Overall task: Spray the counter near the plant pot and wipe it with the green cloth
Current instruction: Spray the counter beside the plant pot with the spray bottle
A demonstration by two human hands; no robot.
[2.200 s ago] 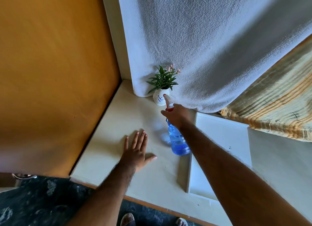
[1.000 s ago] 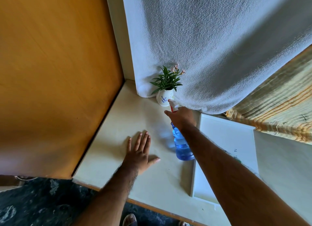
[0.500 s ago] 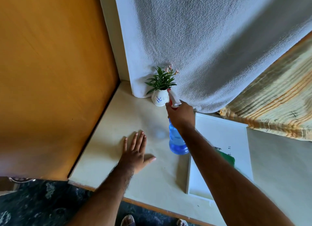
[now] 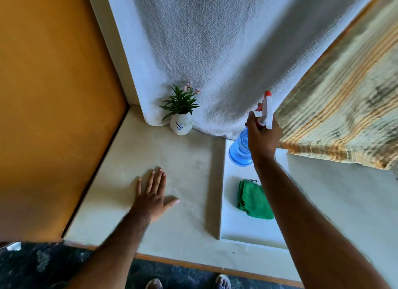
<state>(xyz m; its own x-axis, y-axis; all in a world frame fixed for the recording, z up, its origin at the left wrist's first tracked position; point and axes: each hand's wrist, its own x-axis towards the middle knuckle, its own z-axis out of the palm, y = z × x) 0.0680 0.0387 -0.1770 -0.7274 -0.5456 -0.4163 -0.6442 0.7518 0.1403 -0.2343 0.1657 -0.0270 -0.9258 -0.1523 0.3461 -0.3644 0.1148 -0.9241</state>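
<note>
Right hand [image 4: 261, 137] clasps the clear blue plastic spray bottle [image 4: 240, 150] with its red-and-white trigger head, over the far end of the flat white rectangular tray [image 4: 234, 230].

The fingers wrap the bottle's neck just under the trigger, the nozzle tilted up and away toward the hanging white textured towel [image 4: 215, 51]; whether the bottle's base touches the tray cannot be told. Nearer on the same tray lies the folded green cloth [image 4: 253, 199], partly crossed by the right forearm. The left hand [image 4: 154, 195] lies flat and spread, palm down, on the pale cream counter [image 4: 168, 159], holding nothing. At the counter's back corner stands the small white plant pot [image 4: 181, 126] with green leaves, against the towel. A striped yellow fabric [image 4: 344, 99] hangs at the right, and an orange-brown wooden panel [image 4: 53, 94] borders the left.
</note>
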